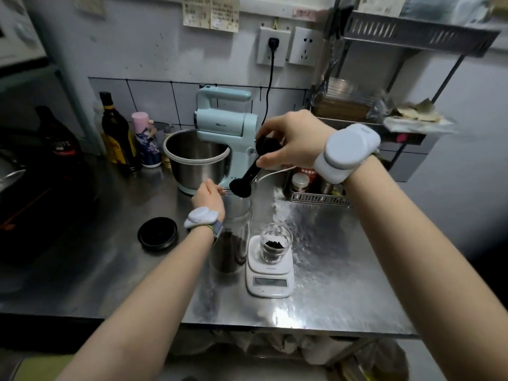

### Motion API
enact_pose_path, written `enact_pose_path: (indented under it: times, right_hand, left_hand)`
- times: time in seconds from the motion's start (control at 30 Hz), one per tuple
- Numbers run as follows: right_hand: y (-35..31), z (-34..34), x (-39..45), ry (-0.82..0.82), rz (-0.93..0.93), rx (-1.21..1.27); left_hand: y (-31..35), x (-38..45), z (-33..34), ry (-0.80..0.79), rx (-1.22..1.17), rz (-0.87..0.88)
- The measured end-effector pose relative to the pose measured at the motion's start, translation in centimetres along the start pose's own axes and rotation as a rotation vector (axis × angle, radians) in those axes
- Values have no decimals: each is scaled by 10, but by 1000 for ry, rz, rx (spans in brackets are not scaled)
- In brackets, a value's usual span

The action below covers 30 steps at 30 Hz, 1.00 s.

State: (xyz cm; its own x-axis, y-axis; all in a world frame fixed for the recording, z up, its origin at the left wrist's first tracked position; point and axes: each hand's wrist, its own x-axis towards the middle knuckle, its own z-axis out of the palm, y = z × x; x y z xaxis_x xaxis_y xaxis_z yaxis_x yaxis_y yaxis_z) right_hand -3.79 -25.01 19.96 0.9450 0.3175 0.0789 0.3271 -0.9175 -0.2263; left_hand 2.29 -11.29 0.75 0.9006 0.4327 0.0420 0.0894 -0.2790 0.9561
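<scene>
Weighing seemed midway: a few beans (272,245) lay in the glass (286,237) on the scale (270,284) at frame centre, the right grip (291,138) pinched the black scoop (248,176) above the open jar (233,243), whose rim the left grip (209,197) held.

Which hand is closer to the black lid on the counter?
Left. The left hand grips the jar rim just right of the lid; the right hand holds the scoop farther right.
</scene>
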Motion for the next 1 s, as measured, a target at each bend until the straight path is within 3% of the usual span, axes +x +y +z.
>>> enact_pose_path:
  times: [0.17, 0.53, 0.7, 1.0]
  right_hand:
    - [-7, 36, 28, -94, 24, -67]
    - [-16, 118, 84, -193, 285, -127]
    - [-17, 131, 85, -273, 223, -259]
    - [-28, 154, 87, -306, 264, -193]
  left_hand:
    - [-3, 2, 0, -10, -30, -5]
    - [-7, 9, 1, -57, -37, -84]
    - [-11, 12, 2, -65, -63, -124]
    - [-22, 17, -1, -185, -186, -87]
